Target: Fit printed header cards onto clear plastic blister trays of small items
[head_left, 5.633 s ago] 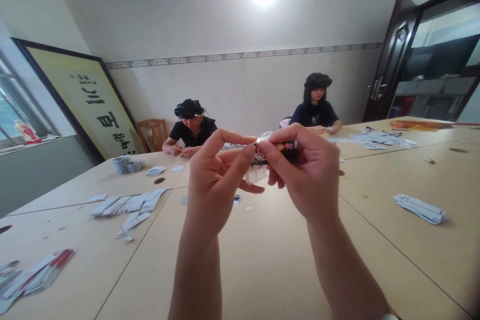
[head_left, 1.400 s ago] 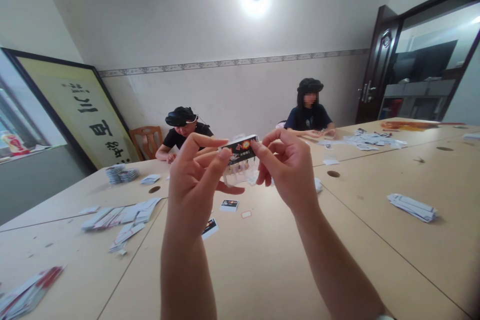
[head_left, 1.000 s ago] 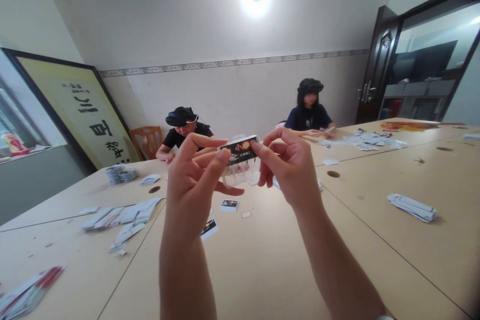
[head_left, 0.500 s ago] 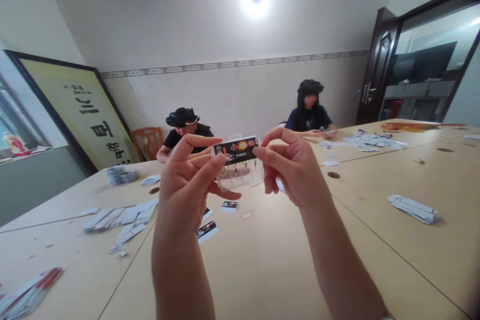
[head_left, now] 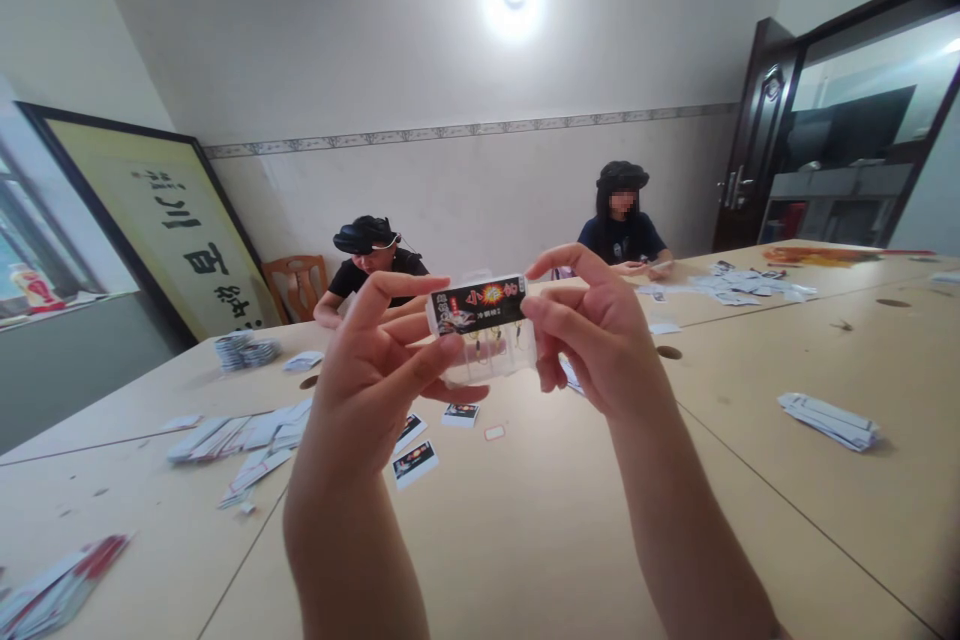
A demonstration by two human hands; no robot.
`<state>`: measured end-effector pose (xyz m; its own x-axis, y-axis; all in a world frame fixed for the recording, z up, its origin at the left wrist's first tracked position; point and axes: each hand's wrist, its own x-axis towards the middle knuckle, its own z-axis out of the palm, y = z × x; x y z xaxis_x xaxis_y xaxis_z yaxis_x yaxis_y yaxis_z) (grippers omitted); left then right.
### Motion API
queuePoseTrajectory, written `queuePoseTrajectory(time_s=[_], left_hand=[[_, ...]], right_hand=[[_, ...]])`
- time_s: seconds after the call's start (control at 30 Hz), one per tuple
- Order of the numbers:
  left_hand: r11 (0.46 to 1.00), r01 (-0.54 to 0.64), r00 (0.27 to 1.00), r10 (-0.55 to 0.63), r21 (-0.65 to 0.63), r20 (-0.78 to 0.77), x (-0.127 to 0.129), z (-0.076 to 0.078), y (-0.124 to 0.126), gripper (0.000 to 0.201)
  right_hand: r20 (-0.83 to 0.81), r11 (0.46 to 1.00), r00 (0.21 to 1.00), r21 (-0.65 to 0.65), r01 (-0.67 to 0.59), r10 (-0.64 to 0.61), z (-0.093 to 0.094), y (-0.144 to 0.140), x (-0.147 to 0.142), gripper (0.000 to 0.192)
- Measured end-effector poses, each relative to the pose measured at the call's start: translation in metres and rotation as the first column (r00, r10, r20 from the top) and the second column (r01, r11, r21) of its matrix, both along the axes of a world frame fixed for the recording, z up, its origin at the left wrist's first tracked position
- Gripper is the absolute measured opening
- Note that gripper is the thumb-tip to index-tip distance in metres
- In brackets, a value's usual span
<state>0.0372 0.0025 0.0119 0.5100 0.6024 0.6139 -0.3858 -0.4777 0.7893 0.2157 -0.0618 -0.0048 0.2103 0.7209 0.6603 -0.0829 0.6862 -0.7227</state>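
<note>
Between my hands, raised above the table, is a small clear plastic box (head_left: 501,360) with what look like fish hooks inside. A black printed label (head_left: 480,306) with red characters lies along its upper part. My left hand (head_left: 375,350) grips the box's left end, thumb in front and fingers behind. At the opposite end, my right hand (head_left: 589,330) pinches the label's right edge between thumb and index finger. Below them on the table lie black-and-white printed cards (head_left: 415,462) and a small red-edged sticker (head_left: 495,433).
Bundles of white packets (head_left: 232,435) spread over the left of the table (head_left: 540,540), with a stack (head_left: 244,350) behind. Another bundle (head_left: 829,420) lies at right. Two people sit across, near a loose pile of packets (head_left: 731,282). A framed calligraphy panel (head_left: 150,220) leans at left.
My right thumb has slid off the label's front toward its right edge, showing more of the print. The box and both hands have shifted slightly right.
</note>
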Motion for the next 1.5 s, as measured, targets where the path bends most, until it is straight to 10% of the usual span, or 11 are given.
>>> queuePoseTrajectory(time_s=[0.53,0.83,1.23,1.3,1.4,1.5], left_hand=[[0.998,0.045,0.997,-0.043,0.039,-0.060,0.002,-0.002,-0.002,0.029],[0.977,0.154,0.978,-0.129,0.147,-0.166,0.000,-0.003,0.016,0.025],[0.992,-0.124,0.988,0.125,-0.017,0.087,-0.015,-0.013,0.077,0.058],[0.954,-0.268,0.952,0.283,-0.132,0.115,-0.018,-0.022,0.108,0.057],[0.724,-0.590,0.785,0.618,-0.357,-0.043,-0.022,-0.047,0.158,0.053],[0.568,-0.712,0.683,0.695,-0.412,-0.223,-0.025,-0.082,0.199,0.037]], right_hand=[[-0.048,0.997,0.996,0.022,0.074,-0.073,-0.003,0.009,0.002,0.019],[0.089,0.919,0.915,0.077,0.387,-0.393,-0.002,0.010,-0.007,0.027],[0.063,0.908,0.906,0.025,0.418,-0.418,-0.009,0.038,0.002,0.017],[0.140,0.903,0.896,-0.023,0.428,-0.421,-0.013,0.045,0.003,0.018],[0.288,0.893,0.864,-0.059,0.446,-0.412,-0.016,0.052,0.000,0.020],[0.399,0.886,0.825,-0.062,0.459,-0.399,-0.017,0.053,-0.004,0.020]])
